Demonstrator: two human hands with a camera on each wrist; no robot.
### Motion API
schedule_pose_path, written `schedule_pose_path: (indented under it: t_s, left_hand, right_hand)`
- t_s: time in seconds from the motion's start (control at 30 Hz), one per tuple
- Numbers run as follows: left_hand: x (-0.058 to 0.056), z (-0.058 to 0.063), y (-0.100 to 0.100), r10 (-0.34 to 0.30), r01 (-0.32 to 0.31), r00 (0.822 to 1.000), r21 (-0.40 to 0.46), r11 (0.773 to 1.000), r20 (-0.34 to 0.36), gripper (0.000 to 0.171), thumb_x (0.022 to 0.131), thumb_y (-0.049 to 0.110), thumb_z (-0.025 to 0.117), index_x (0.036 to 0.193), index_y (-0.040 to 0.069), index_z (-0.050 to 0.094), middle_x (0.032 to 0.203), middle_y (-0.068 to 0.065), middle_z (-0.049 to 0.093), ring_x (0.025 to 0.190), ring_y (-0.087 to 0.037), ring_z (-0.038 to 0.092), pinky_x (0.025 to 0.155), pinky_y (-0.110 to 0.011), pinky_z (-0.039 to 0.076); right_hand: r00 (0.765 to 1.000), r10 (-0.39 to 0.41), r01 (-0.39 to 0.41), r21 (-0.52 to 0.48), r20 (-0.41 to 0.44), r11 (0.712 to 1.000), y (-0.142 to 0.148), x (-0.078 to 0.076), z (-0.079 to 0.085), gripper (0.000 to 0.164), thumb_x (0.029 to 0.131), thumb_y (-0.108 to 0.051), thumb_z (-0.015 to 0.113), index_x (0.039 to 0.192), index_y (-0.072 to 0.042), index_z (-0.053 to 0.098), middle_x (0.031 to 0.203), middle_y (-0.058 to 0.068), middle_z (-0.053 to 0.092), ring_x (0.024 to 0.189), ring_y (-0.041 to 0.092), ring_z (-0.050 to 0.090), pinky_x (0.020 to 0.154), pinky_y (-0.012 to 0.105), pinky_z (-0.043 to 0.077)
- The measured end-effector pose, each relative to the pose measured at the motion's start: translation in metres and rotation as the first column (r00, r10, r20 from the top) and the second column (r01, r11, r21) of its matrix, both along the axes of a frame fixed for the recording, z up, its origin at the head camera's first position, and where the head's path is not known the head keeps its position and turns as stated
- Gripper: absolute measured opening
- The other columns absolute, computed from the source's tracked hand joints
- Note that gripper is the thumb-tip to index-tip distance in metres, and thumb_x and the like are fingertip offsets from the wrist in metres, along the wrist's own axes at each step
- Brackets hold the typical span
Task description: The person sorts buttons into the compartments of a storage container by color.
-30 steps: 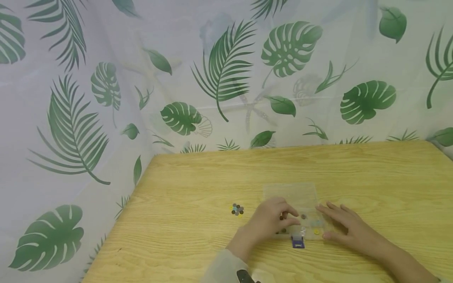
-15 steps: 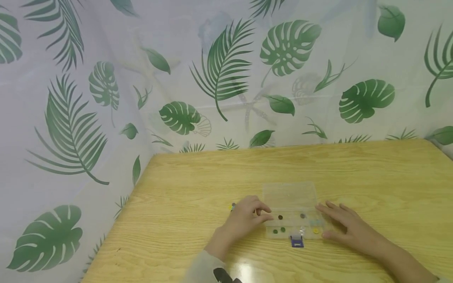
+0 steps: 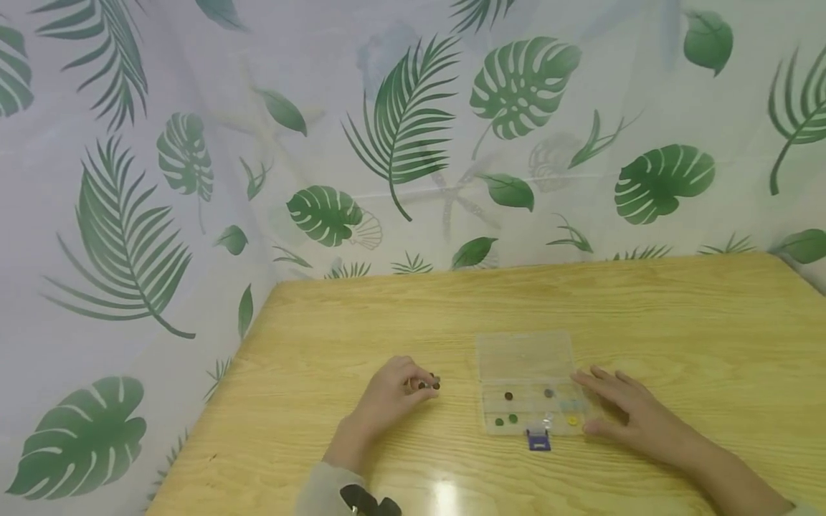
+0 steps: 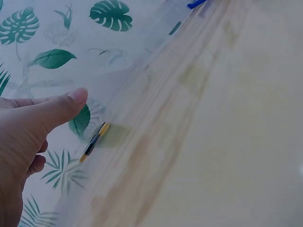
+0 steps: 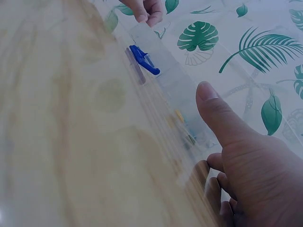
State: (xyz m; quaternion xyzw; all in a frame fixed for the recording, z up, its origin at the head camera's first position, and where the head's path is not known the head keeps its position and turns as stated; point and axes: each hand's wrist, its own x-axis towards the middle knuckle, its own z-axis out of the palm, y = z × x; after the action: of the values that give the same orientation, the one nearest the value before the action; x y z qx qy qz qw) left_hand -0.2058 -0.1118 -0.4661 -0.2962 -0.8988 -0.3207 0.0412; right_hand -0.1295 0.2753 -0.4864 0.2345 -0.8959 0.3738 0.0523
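My left hand (image 3: pixel 387 394) is at a small pile of round buttons (image 3: pixel 436 385), left of the box. Its thumb and fingers stand a little apart around the pile and partly hide it. From the left wrist view, the pile (image 4: pixel 94 142) lies beyond the thumb tip. A clear plastic compartment box (image 3: pixel 529 403) has its lid (image 3: pixel 524 355) laid back. Inside are a dark button (image 3: pixel 508 395), green buttons (image 3: pixel 513 418), a grey one (image 3: pixel 549 393), clear ones and a yellow one (image 3: pixel 572 421). My right hand (image 3: pixel 632 412) rests with spread fingers against the box's right side.
The box's blue latch (image 3: pixel 538 441) sticks out over its front edge. Under everything is a wood-grain table (image 3: pixel 361 315), backed by a leaf-patterned white sheet (image 3: pixel 413 244) that also runs along the left.
My left hand has moved left from over the box to the button pile, uncovering the left compartments and their buttons. My right hand has stayed at the box's side.
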Motion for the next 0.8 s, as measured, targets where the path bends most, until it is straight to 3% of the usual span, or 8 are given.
schedule_pose_path:
  t_s: [0.3, 0.8]
  left_hand:
    - [-0.01, -0.003, -0.03, 0.112, -0.113, 0.994, 0.029, 0.993, 0.014, 0.016, 0.083, 0.031, 0.071, 0.093, 0.02, 0.069, 0.075, 0.013, 0.046, 0.077, -0.007, 0.043, 0.069, -0.023, 0.043]
    - [-0.025, -0.014, -0.027, 0.09, -0.092, 0.994, 0.03, 0.995, 0.063, 0.014, 0.085, 0.029, 0.071, 0.093, 0.018, 0.071, 0.076, 0.011, 0.051, 0.076, -0.008, 0.045, 0.068, -0.023, 0.041]
  right_hand:
    - [1.0, 0.0, 0.0, -0.012, 0.008, 1.0, -0.001, 0.0, 0.0, 0.068, 0.082, -0.023, 0.072, 0.142, -0.016, 0.042, 0.139, 0.036, 0.035, 0.125, 0.063, 0.023, 0.091, 0.079, 0.013]
    - [0.999, -0.027, 0.027, 0.007, 0.031, 1.0, -0.004, 0.003, 0.006, 0.068, 0.081, -0.024, 0.072, 0.143, -0.019, 0.043, 0.14, 0.036, 0.035, 0.124, 0.066, 0.021, 0.085, 0.081, 0.017]
